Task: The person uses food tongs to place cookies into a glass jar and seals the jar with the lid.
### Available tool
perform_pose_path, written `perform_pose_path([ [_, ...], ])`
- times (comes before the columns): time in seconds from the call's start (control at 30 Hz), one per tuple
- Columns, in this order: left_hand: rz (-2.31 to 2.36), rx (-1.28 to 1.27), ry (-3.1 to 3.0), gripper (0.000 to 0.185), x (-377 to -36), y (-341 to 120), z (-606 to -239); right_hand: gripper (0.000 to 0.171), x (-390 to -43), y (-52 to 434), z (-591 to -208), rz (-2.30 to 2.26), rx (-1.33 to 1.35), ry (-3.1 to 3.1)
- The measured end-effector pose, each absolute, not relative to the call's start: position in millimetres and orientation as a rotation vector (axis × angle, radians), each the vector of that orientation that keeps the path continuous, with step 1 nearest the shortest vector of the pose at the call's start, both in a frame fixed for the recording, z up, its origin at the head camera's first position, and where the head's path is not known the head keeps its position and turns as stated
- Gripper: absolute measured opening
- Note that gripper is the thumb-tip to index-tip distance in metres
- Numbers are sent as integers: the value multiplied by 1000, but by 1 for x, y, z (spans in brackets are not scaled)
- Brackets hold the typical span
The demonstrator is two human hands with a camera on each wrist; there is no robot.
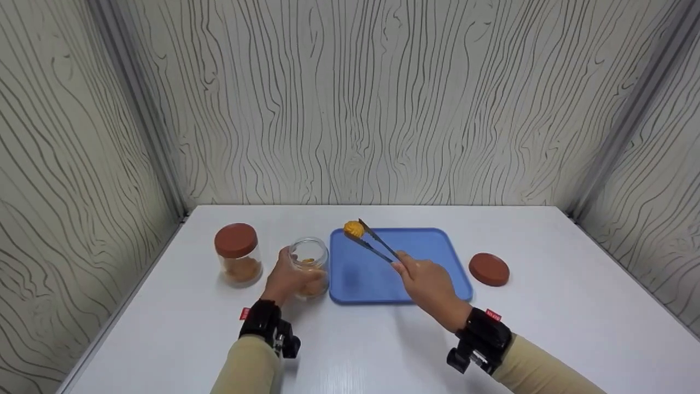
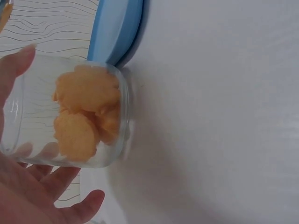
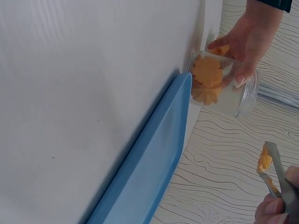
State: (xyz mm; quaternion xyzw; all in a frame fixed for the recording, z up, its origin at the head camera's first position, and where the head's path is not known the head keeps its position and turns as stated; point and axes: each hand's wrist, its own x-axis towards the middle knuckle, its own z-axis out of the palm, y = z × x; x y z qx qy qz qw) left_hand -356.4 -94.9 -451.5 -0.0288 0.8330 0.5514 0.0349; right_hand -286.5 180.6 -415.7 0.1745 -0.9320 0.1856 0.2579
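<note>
Glass jar (image 1: pixel 309 265) gripped by left hand (image 1: pixel 284 279), right hand (image 1: pixel 432 284) squeezing tongs (image 1: pixel 377 246) on cookie (image 1: pixel 354 229), red wrist tags unreadable.

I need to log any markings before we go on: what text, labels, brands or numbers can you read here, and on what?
Nothing here can be read.
Red tag on the left wrist strap: print too small to read.
Red tag on the right wrist strap: pale marks, too blurred to read.
Open jar, lidded jar, tray, loose lid: no label visible.

Bright, even overhead light, soft shadows; wrist views slightly blurred up close.
</note>
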Motion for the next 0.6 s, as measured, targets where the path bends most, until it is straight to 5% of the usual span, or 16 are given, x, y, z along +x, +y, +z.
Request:
perform_pose_path([
  [0.6,1682,-68,2573,105,-353,-94,-449,31,-286,172,-416,462,476,-2549],
])
